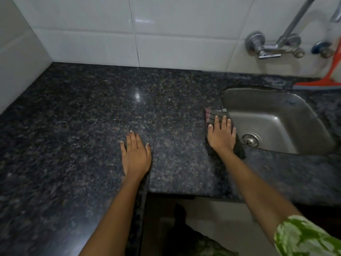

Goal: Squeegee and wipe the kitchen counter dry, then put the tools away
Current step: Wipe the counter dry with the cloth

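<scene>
The dark speckled granite counter [83, 111] fills the middle of the view. My right hand [221, 134] lies flat on a dark checked cloth [215, 114] at the sink's left rim, pressing it onto the counter. The cloth sticks out past my fingertips and hangs over the rim beside my wrist. My left hand [135, 154] rests palm down on the bare counter, fingers spread, holding nothing. An orange squeegee [321, 83] leans against the wall at the far right, behind the sink.
A steel sink [302, 115] with a round drain [251, 139] lies to the right. A chrome tap [271, 46] juts from the white tiled wall [92, 30] above it. The counter's front edge steps back at the bottom centre, with floor below.
</scene>
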